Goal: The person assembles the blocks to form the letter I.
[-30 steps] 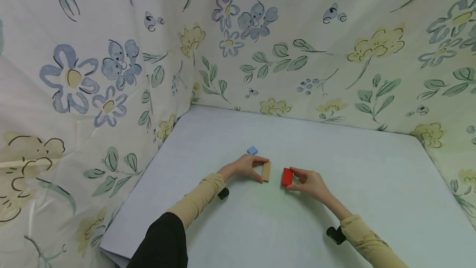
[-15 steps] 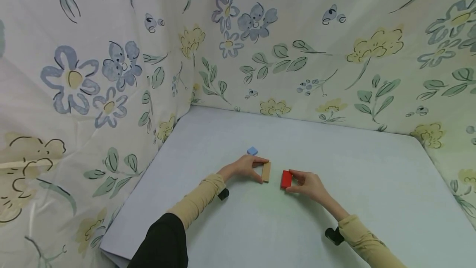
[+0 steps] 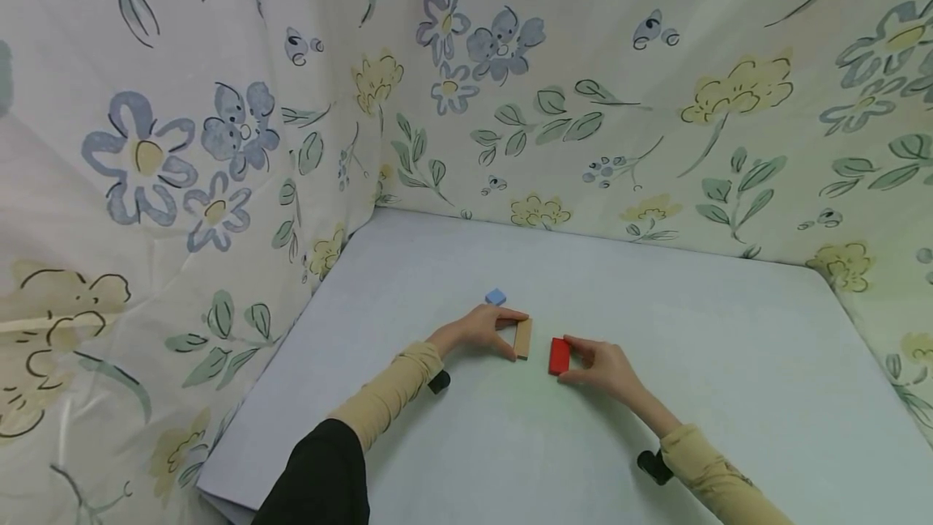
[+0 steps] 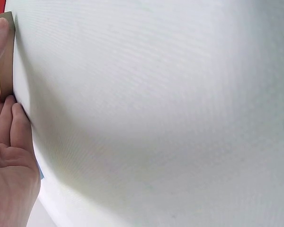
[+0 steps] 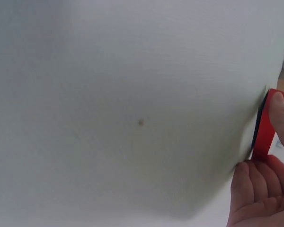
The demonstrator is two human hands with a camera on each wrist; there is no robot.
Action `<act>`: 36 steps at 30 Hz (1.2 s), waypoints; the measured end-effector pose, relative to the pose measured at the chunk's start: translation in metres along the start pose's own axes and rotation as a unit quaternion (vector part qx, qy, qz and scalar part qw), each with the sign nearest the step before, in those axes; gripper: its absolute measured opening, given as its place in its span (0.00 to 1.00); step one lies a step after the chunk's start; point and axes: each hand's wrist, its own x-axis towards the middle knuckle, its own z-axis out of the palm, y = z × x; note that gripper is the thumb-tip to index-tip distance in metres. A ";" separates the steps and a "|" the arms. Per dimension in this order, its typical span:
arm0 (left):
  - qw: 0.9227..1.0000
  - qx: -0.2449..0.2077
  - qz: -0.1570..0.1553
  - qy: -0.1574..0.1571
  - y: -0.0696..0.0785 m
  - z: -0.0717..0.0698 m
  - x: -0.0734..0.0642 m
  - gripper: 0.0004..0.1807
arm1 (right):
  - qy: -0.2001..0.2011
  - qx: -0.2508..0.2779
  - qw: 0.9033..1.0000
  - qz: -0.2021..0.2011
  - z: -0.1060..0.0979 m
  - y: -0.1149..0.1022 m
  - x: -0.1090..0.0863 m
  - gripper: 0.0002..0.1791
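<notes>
Near the middle of the table, my left hand (image 3: 477, 326) pinches a narrow wooden block (image 3: 523, 339) between thumb and fingers, one at each end. The left wrist view shows the same wooden block (image 4: 6, 61) low against the white surface. To its right, my right hand (image 3: 607, 367) grips a red block (image 3: 559, 356) end to end in the same manner. A dark underside edge shows on the red block (image 5: 264, 132) in the right wrist view. A small gap separates the two blocks. Just beyond the left hand lies a small blue block (image 3: 496, 296).
White cloth covers the table (image 3: 692, 330). Floral curtains (image 3: 554, 104) hang along its back and left sides. A black wrist camera (image 3: 654, 467) sits below the right forearm, and another black camera (image 3: 439, 382) below the left.
My right hand has shifted slightly left and nearer to me with the red block. The left hand and the wooden block stay in place.
</notes>
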 end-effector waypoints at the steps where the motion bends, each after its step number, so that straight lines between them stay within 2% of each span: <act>1: 1.000 0.001 0.001 0.001 0.000 0.000 0.000 0.44 | -0.001 -0.002 1.000 -0.001 0.001 0.000 0.000 0.40; 12: 1.000 0.004 0.003 0.003 0.000 0.000 -0.001 0.44 | 0.019 -0.022 0.999 -0.026 0.004 0.000 -0.004 0.38; 36: 1.000 -0.002 0.006 0.002 0.001 0.000 0.000 0.43 | 0.037 -0.019 0.998 -0.046 0.008 0.005 -0.004 0.38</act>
